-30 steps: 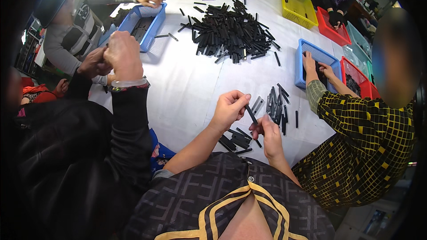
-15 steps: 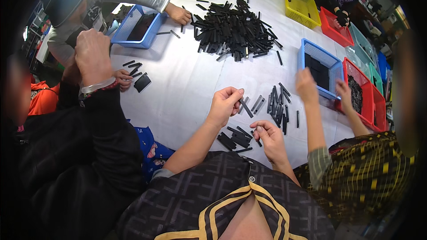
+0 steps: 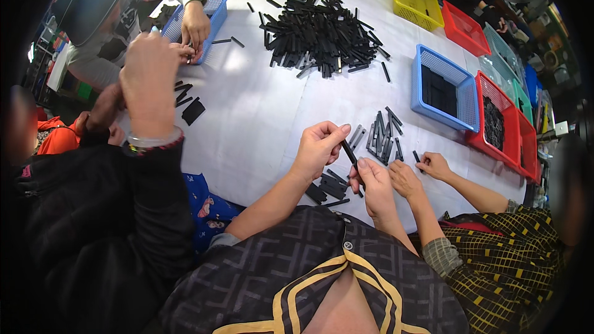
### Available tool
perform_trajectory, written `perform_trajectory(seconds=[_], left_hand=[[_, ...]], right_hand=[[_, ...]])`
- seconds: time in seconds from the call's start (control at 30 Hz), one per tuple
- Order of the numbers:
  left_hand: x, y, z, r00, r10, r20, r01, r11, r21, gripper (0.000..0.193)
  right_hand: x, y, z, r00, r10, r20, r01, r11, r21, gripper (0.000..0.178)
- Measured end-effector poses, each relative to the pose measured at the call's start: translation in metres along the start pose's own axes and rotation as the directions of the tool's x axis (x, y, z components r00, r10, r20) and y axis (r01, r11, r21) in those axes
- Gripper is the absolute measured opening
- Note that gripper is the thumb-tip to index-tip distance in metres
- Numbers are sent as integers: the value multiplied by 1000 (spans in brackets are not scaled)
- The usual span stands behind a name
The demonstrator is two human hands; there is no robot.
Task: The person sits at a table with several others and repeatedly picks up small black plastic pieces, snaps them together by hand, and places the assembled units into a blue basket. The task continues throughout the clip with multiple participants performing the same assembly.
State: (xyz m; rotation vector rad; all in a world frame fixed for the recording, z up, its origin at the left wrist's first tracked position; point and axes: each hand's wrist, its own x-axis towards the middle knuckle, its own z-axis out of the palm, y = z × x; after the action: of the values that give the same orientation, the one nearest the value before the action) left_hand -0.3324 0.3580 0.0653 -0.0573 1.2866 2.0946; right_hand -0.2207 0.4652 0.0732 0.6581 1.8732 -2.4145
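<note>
My left hand [image 3: 318,149] is closed, pinching the upper end of a slim black strip [image 3: 349,153] between thumb and fingers. Close beside it, my right hand [image 3: 375,190] is closed around the strip's lower end, its thumb pressed along it. The strip slants down from left to right, and my right fingers partly cover its lower part. Below my hands on the white table lies a small group of flat black pieces [image 3: 334,187]. Just beyond my right hand, a loose bunch of black and grey strips [image 3: 378,136] is spread out.
A large heap of black strips [image 3: 322,34] lies mid-table. On the right stand a blue basket [image 3: 448,119], red baskets [image 3: 495,151] and a yellow basket [image 3: 416,15]. A co-worker's hands [image 3: 405,179] work close on my right; another person's raised hand [image 3: 148,83] is at left.
My hands have come together, and my right hand now grips the strip's lower end. The right-hand co-worker's hands have moved from the blue basket down to the strips.
</note>
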Motion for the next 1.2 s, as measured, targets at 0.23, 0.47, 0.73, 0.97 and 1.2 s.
perform_trajectory(seconds=[0.23, 0.47, 0.73, 0.97, 1.2], left_hand=[[1, -3, 0, 1000, -10, 25, 10, 1000, -1, 31], [2, -7, 7, 987, 147, 66, -158, 964, 216, 32], [20, 6, -26, 996, 63, -62, -55, 991, 125, 37], [4, -9, -7, 976, -44, 212, 1, 980, 198, 29], [10, -9, -10, 987, 102, 126, -139, 932, 335, 29]], right_hand=[[-7, -10, 1, 995, 92, 46, -98, 986, 132, 34], [1, -1, 7, 997, 71, -38, -67, 992, 104, 35], [-1, -1, 0, 982, 183, 57, -191, 929, 318, 34], [3, -5, 6, 934, 278, 225, -356, 785, 507, 34], [0, -5, 5, 928, 311, 203, -371, 790, 488, 34]])
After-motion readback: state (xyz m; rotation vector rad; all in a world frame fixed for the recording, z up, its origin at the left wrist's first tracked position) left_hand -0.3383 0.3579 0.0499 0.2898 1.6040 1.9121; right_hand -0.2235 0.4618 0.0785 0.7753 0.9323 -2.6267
